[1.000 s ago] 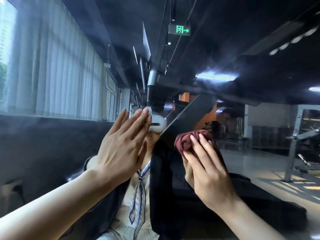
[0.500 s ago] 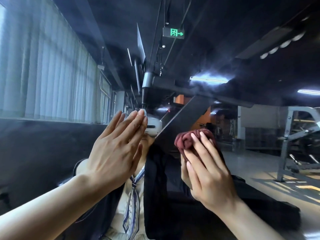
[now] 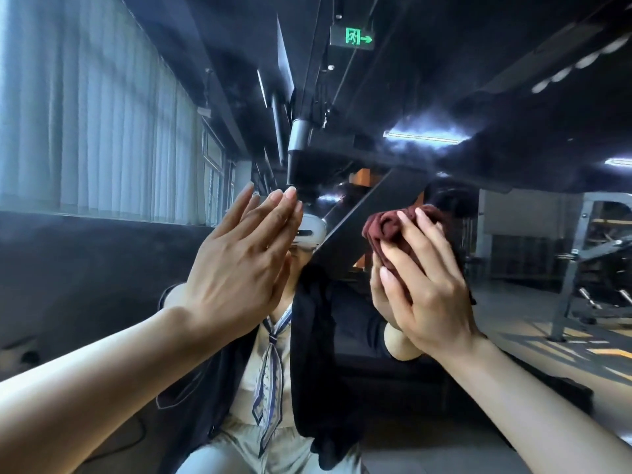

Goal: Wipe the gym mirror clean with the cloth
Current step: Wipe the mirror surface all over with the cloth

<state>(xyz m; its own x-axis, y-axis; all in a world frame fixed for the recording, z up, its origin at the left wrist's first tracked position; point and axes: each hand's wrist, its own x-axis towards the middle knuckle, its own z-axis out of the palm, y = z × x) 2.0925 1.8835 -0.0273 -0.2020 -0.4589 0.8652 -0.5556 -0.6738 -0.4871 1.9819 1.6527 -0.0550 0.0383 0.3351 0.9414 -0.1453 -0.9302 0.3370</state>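
You see a dim room with daylight coming in cool and blue through the curtained window (image 3: 85,124) on your left. A ceiling tube light (image 3: 424,137) flares into a hazy smear, and the green exit sign (image 3: 354,37) glows. Sun patches stripe the floor (image 3: 581,350) at right. Straight lines bow toward the edges, and your forearms blur softly near the bottom.

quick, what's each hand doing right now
Left hand: open, straight fingers flat against the mirror, holding nothing.
Right hand: fingers spread over the bunched dark red cloth, pressing it to the mirror.
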